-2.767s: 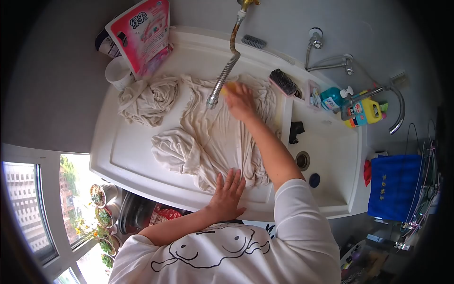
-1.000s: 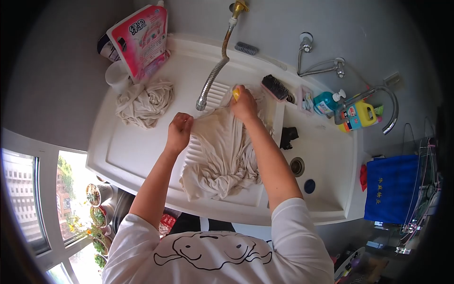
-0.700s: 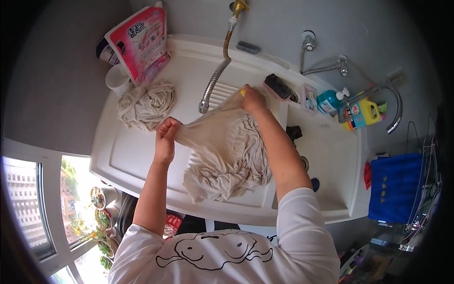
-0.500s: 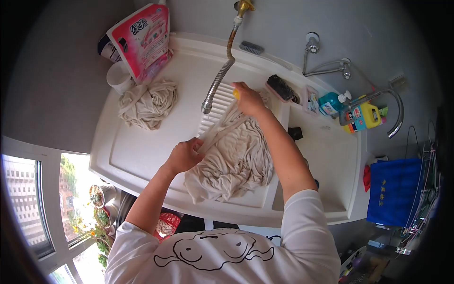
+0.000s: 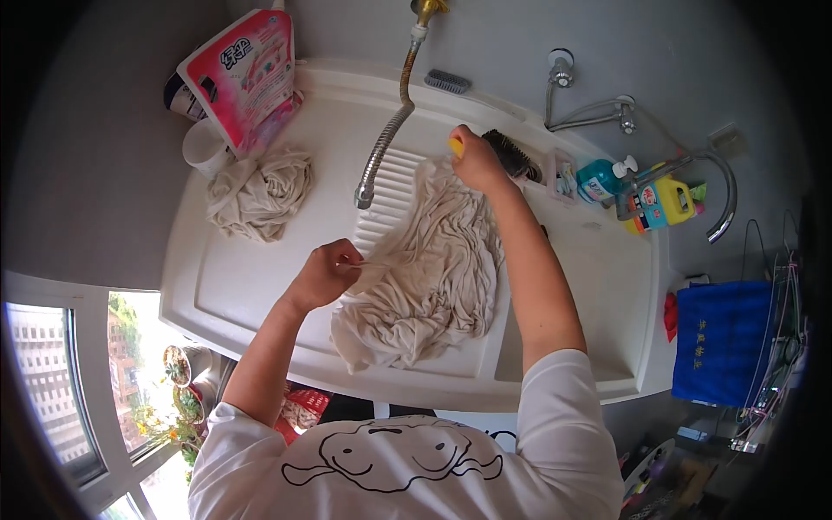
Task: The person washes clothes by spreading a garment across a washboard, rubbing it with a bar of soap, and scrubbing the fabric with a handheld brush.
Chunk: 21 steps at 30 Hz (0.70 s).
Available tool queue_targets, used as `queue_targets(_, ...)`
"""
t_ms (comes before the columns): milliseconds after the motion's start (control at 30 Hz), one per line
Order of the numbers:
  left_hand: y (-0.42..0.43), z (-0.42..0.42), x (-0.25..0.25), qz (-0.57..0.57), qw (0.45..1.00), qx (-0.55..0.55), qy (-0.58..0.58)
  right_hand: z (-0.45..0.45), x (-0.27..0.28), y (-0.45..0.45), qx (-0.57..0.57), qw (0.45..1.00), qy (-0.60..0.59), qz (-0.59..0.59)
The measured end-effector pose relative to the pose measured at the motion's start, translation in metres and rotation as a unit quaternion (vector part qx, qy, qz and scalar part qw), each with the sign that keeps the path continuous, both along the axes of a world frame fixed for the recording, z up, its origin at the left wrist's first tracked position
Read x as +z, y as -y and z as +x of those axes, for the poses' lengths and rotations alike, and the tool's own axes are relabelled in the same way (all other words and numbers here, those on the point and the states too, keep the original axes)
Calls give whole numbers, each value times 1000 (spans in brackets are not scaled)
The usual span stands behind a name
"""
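A wet, crumpled off-white cloth garment point(image 5: 433, 269) lies spread over the ribbed washboard part point(image 5: 386, 195) of the white laundry sink point(image 5: 251, 290). My left hand point(image 5: 328, 276) pinches a fold at the garment's left edge and lifts it slightly. Above the garment's far right corner, my right hand point(image 5: 477, 163) is closed around a yellow soap bar point(image 5: 456, 147), only one end of which shows. The soap appears to be off the cloth. A second bunched off-white cloth point(image 5: 260, 192) rests on the left of the counter.
A metal hose spout point(image 5: 374, 169) hangs over the washboard. Behind my right hand is a black-bristled brush point(image 5: 510, 154); a grey brush point(image 5: 447, 81) lies at the back ledge. Left stand a pink detergent pouch point(image 5: 247, 78) and white cup point(image 5: 206, 147). Bottles point(image 5: 600, 182) and a basin point(image 5: 576, 295) are right.
My right hand has moved right and away from me with the soap, off the cloth. The stretched strip between my hands has dropped. My left hand has shifted slightly left, still gripping the edge.
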<state>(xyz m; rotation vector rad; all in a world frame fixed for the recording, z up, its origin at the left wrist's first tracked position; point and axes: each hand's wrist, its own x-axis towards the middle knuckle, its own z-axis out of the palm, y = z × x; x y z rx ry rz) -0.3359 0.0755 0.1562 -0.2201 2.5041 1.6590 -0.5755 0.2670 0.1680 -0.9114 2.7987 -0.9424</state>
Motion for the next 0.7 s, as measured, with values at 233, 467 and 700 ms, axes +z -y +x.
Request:
queue_targets(233, 12, 18, 3, -67, 997, 27, 8, 51, -28, -34, 105, 990, 56, 70)
queue_targets(467, 5, 20, 41, -202, 975, -38, 83, 39, -6, -61, 96, 983, 154, 18)
queue_targets(700, 17, 7, 11, 285, 957, 59, 14, 6, 16, -50, -21, 998, 27, -50)
